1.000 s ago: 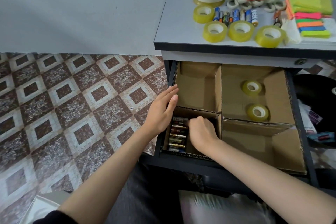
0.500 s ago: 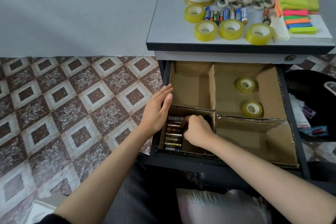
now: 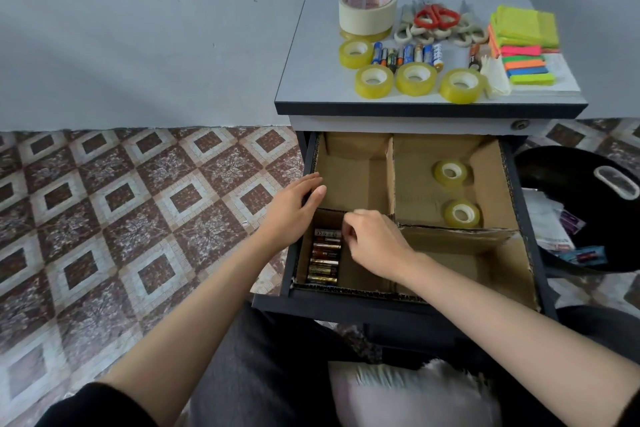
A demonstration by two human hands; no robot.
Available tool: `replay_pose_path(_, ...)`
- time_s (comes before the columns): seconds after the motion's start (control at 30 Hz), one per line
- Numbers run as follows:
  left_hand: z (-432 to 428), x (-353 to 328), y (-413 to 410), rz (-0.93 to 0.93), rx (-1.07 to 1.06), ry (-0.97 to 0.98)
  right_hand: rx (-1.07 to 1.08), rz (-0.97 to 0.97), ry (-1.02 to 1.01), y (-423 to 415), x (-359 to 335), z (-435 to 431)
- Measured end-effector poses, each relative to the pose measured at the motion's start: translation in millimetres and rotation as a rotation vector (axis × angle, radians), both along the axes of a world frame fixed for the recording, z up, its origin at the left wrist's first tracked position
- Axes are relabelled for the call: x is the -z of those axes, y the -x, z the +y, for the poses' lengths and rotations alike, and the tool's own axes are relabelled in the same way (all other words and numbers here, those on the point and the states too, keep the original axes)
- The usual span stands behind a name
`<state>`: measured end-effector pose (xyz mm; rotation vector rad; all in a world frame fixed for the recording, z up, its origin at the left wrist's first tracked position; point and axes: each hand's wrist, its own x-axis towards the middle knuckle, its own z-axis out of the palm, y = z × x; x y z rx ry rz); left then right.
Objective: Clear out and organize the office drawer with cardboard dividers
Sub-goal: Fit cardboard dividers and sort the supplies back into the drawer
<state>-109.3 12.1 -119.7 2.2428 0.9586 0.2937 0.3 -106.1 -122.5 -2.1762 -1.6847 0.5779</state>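
The right hand has been raised off the batteries rowed in the drawer's front-left compartment, grip curled, round what cannot be told; the left hand lies with open grip on the drawer's left edge; that row seems settled

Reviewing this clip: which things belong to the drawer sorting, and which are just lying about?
In the job: drawer, cardboard dividers, stored batteries, two stored tape rolls, left hand, right hand; on the cabinet top, loose batteries, four tape rolls, masking tape, scissors, sticky notes.
Lying about: black bin, white cushion.
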Motion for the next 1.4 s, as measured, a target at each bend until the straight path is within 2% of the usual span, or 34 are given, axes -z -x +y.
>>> replay_pose_path(0.13,-2,-16,-8,0.031,-0.017,-0.075,0.018,0.085,-0.128,-16,-12,-10)
replay_pose_path(0.27,-2,-32,-19,-0.031,-0.006,-0.187,0.083,0.104,-0.224,-42,-29,-16)
replay_pose_path(0.57,32,-102,-89,-0.157,0.087,-0.356,0.270,-0.059,-0.390,-158,-118,2)
replay_pose_path(0.63,44,-118,-109,-0.136,0.126,-0.398,0.331,-0.122,-0.378,-186,-129,12)
replay_pose_path(0.73,65,-135,-134,0.003,0.155,-0.491,0.363,-0.258,-0.260,-218,-138,25)
replay_pose_path(0.87,92,-149,-159,0.216,0.163,-0.550,0.289,-0.369,-0.045,-237,-142,41)
replay_pose_path(1.03,110,-154,-181,0.388,0.232,-0.559,0.237,-0.431,0.065,-245,-139,54)
replay_pose_path(1.23,115,-150,-197,0.470,0.323,-0.531,0.229,-0.459,0.087,-247,-137,60)
replay_pose_path(1.4,115,-145,-201,0.445,0.368,-0.470,0.231,-0.449,0.078,-246,-138,60)
